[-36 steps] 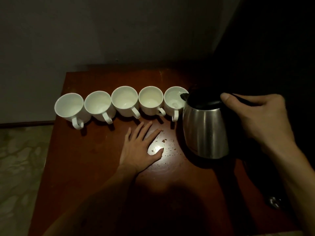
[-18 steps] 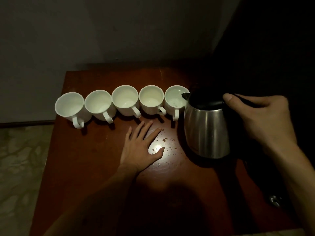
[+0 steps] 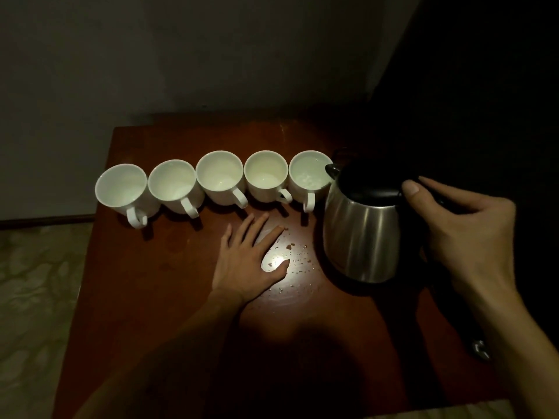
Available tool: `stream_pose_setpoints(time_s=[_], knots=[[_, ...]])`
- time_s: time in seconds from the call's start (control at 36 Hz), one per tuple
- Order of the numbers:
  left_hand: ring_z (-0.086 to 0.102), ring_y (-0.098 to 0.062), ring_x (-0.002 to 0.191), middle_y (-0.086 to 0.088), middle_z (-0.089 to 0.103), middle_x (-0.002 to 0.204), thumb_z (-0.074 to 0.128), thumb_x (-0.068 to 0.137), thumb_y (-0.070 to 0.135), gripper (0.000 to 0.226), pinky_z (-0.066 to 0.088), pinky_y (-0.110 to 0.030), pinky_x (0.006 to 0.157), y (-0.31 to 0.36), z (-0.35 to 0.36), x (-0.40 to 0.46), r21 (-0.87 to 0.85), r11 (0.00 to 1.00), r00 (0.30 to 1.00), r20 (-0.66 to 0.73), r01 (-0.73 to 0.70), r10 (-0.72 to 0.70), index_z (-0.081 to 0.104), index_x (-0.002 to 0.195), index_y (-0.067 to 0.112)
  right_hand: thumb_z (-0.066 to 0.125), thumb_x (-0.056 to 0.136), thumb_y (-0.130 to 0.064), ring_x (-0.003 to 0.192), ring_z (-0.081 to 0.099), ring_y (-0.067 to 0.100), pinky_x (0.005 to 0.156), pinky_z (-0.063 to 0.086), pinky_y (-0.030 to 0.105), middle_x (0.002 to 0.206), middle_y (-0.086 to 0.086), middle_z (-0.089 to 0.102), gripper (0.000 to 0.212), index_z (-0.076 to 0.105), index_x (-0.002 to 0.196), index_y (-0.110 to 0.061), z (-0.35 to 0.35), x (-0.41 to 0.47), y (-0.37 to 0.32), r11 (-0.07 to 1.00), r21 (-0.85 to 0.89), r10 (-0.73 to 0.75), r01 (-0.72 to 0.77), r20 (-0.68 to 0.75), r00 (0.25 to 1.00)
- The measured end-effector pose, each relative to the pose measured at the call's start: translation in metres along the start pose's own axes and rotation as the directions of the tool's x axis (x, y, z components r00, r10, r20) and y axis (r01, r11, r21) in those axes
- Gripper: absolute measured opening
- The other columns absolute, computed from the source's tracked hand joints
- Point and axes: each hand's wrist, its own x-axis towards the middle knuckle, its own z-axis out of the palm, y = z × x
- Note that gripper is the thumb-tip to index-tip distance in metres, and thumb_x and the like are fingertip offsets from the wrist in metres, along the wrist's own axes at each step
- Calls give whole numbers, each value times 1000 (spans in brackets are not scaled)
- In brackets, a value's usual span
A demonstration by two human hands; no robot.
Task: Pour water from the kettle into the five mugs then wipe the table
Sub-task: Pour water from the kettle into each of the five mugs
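Right of mug row, kettle (image 3: 361, 234) hangs tilted, spout over nearest mug (image 3: 309, 176). Our right hand (image 3: 465, 234) grip wrapped round handle; left hand (image 3: 249, 261) flat on bench (image 3: 145, 297). We'd tip slowly, keep spout inside rim, avoid more drips.

A single head-worn camera looks forward and steeply down, close over the table (image 3: 169, 297).
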Motion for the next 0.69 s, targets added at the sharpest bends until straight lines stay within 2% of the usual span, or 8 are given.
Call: stream_pose_setpoints(time_s=[0.11, 0.14, 0.22, 0.31, 0.42, 0.58, 0.69], knots=[[4, -17, 159, 8, 13, 171, 37, 91, 79, 75, -2, -53, 125, 0, 0, 0, -5, 1000, 1000, 1, -3, 3, 23, 158, 50, 82, 73, -57, 103, 78, 2, 86, 62, 21, 113, -7, 80, 64, 80, 128, -22, 1, -7, 8, 998, 65, -12, 14, -34, 999], [5, -17, 159, 8, 15, 171, 38, 91, 79, 75, 0, -53, 125, 0, 1, 0, -9, 1000, 1000, -6, -6, 6, 24, 158, 50, 81, 74, -57, 104, 78, 1, 84, 62, 18, 113, -8, 80, 63, 79, 127, -23, 1, -10, 10, 997, 72, -18, 22, -48, 999], [7, -19, 159, 7, 17, 171, 37, 90, 79, 75, 4, -55, 125, -1, 2, -1, -23, 1000, 1000, -23, -14, 13, 24, 158, 49, 81, 74, -55, 104, 79, 4, 87, 63, 21, 110, -9, 81, 63, 79, 127, -20, 3, -17, 13, 994, 109, -19, 28, -81, 996], [8, -19, 158, 5, 18, 171, 35, 90, 79, 75, 5, -55, 125, -1, 4, -1, -24, 1000, 999, -49, -19, 18, 25, 158, 48, 82, 73, -55, 94, 80, 7, 88, 64, 34, 97, -9, 83, 65, 80, 126, -18, 2, -23, 14, 992, 122, -17, 30, -109, 994], [8, -20, 158, 5, 19, 171, 37, 91, 79, 76, 5, -55, 124, -3, 7, -1, -25, 999, 998, -52, -35, 34, 25, 159, 47, 82, 73, -53, 106, 80, 10, 100, 63, 41, 111, 0, 83, 68, 80, 125, -10, 3, -36, 7, 987, 154, -22, 40, -119, 993], [7, -19, 158, 5, 17, 171, 39, 91, 78, 76, 1, -54, 124, -5, 3, -1, -80, 996, 999, -6, -38, 38, 29, 158, 45, 80, 72, -53, 101, 80, 5, 90, 64, 26, 106, -5, 83, 68, 80, 124, -10, 7, -61, -8, 988, 144, -39, 60, -147, 988], [8, -16, 158, 6, 19, 171, 31, 88, 79, 77, -2, -49, 124, -8, -6, 0, -190, 981, 999, 21, -42, 47, 32, 157, 45, 80, 75, -47, 97, 79, -1, 79, 59, 12, 98, -17, 82, 53, 81, 118, -15, 9, -75, -20, 986, 148, -54, 73, -131, 990]])
